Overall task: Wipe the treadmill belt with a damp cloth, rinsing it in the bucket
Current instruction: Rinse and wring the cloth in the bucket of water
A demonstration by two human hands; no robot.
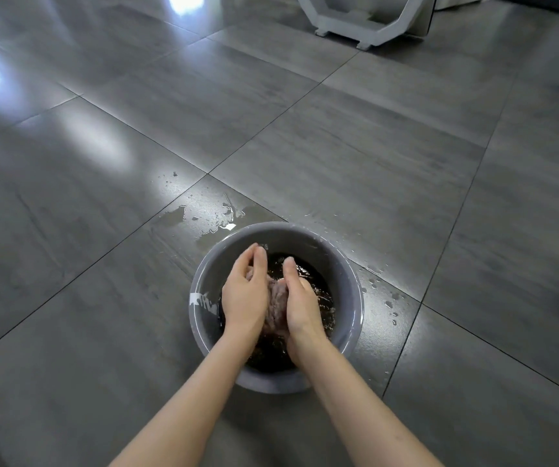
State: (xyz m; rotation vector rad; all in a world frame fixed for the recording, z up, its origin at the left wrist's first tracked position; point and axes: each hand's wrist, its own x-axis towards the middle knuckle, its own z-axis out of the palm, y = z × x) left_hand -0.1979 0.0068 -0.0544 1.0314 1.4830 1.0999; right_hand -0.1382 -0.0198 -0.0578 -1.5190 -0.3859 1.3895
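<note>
Presently: cloth (275,306), bunched, pressed between left hand (245,294) and right hand (300,305) over dark water inside bucket (345,264), so drips are kept in; grip closed flat-palmed. Puddles (204,219) beyond bucket.

You won't find any text you can read here. The only mark is a white patch on the rim of the bucket (348,264), on its left side just beside your left wrist; it may be a torn label or glare, and no letters, numbers or brand can be made out on it.
</note>
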